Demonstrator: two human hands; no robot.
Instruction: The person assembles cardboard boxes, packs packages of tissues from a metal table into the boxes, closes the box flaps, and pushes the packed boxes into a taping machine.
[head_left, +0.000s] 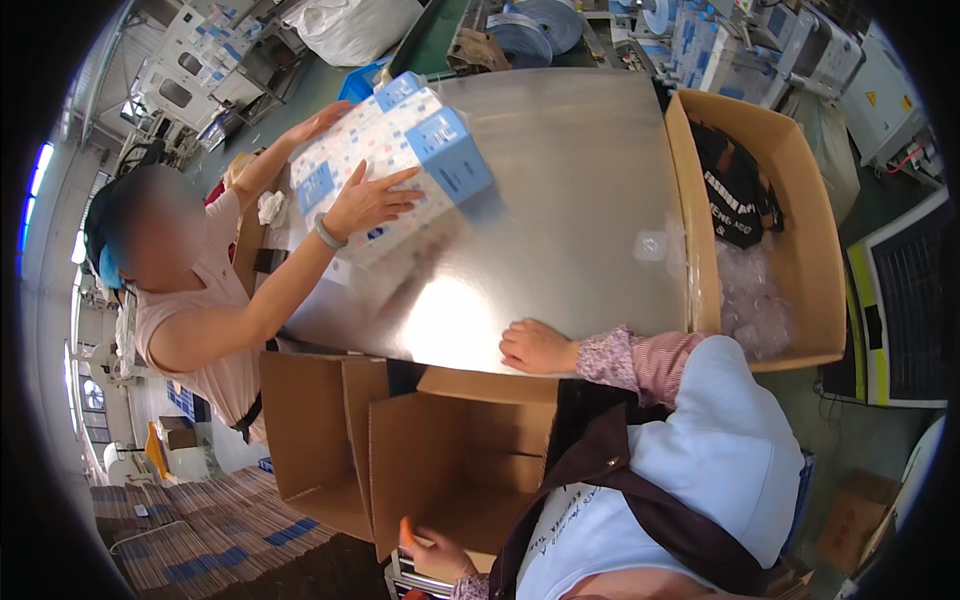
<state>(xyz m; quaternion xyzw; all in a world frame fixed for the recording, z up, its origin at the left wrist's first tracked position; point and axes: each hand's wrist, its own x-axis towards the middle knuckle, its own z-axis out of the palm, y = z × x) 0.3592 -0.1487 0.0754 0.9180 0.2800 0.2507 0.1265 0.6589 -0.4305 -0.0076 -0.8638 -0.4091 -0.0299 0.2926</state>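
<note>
My right hand (538, 346) rests on the near edge of the metal tabletop (585, 187), its fingers curled with nothing visible in them. Low in the view, my left hand (441, 553) is beside an open cardboard box (420, 450); a small orange thing (407, 531) shows at its fingertips, and whether it is held or worn on a finger is unclear. Across the table, a co-worker's two hands lie on a row of wrapped packs in blue and white patterned film (390, 142). A clear plastic scrap (649, 245) lies on the table.
A long cardboard box (806, 225) at the table's right end holds a black bag (724, 184) and crumpled clear plastic (750, 307). Another open carton (307, 427) stands left of mine. Stacked flat cardboard (202, 525) fills the lower left. Film rolls (525, 37) and machinery are behind.
</note>
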